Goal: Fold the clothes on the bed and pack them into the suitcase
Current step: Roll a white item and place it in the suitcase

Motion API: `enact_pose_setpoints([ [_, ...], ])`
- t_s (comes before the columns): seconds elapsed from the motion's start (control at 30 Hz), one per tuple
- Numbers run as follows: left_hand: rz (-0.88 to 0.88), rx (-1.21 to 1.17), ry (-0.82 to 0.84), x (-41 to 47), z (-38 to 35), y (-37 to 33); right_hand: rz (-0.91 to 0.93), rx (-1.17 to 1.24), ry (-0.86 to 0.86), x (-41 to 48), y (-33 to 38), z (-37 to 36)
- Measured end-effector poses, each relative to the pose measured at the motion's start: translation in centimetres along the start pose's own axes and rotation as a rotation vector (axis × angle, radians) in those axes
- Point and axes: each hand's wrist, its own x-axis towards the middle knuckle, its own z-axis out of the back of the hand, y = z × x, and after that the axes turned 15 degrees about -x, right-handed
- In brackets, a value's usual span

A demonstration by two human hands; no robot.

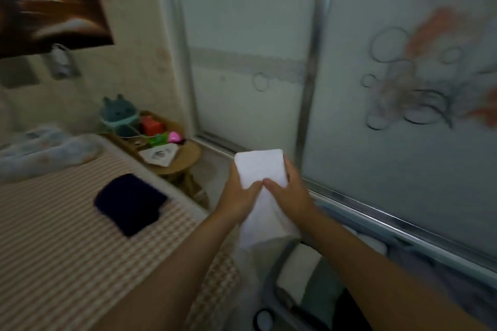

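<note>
A folded white garment [259, 166] is held up in the air between the bed and the glass door. My left hand [240, 193] grips its left side and my right hand [289, 191] grips its right side, thumbs on top nearly touching; a loose end hangs down below my hands. The open suitcase [271, 271] lies on the floor below my right arm, with folded white and green clothes [301, 274] inside. A folded dark navy garment [131, 203] lies on the striped bed [53, 236] at left.
A small round wooden table [185, 158] with toys and a teal plush stands past the bed's corner. A frosted sliding glass door [376, 88] fills the right side. A rolled blanket [45, 153] lies at the head of the bed.
</note>
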Motion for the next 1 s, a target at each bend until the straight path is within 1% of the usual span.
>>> enact_pose_setpoints([
  [0.13,0.098,0.069,0.241,0.8,-10.4,5.8,-0.152,-0.058,-0.071,-1.3,-10.5,4.6],
  [0.23,0.196,0.109,0.383,0.9,-17.1,11.1,-0.248,-0.128,-0.049,-2.3,-18.9,6.3],
  [0.33,0.237,0.172,0.49,0.7,-22.4,17.8,-0.422,-0.187,-0.016,-3.2,-26.9,6.8],
  [0.43,0.297,0.222,0.639,0.2,-25.6,24.1,-0.576,-0.268,0.071,-4.6,-33.1,6.6],
  [0.5,0.308,0.254,0.747,-0.1,-26.6,27.7,-0.622,-0.345,0.157,-5.4,-36.4,6.2],
  [0.57,0.336,0.268,0.785,-0.3,-26.9,30.8,-0.624,-0.438,0.24,-6.3,-39.1,5.7],
  [0.63,0.361,0.26,0.784,-0.6,-26.8,32.7,-0.575,-0.553,0.297,-7.0,-40.9,5.4],
  [0.67,0.312,0.312,0.783,-0.8,-26.8,33.6,-0.547,-0.615,0.322,-7.4,-41.6,5.2],
  [0.7,0.21,0.412,0.769,-1.1,-26.9,33.9,-0.505,-0.683,0.335,-7.6,-42.1,4.9],
  [0.77,-0.091,0.574,0.732,-1.5,-27.2,34.9,-0.414,-0.834,0.343,-8.1,-42.6,4.4],
  [0.8,-0.201,0.6,0.76,-1.5,-27.5,35.2,-0.379,-0.903,0.338,-8.3,-42.9,3.9],
  [0.83,-0.268,0.624,0.811,-1.6,-27.8,35.6,-0.347,-0.962,0.325,-8.5,-43.2,3.5],
  [0.87,-0.311,0.655,0.848,-1.5,-28.0,36.3,-0.326,-0.997,0.301,-8.7,-43.5,3.2],
  [0.9,-0.32,0.688,0.873,-1.5,-28.2,36.8,-0.309,-1.014,0.271,-8.8,-43.8,3.0],
  [0.93,-0.304,0.708,0.89,-1.5,-28.2,37.3,-0.3,-1.029,0.278,-8.9,-43.8,3.0],
  [1.0,-0.29,0.735,0.893,-1.3,-28.2,37.6,-0.286,-1.034,0.361,-8.7,-43.8,3.6],
])
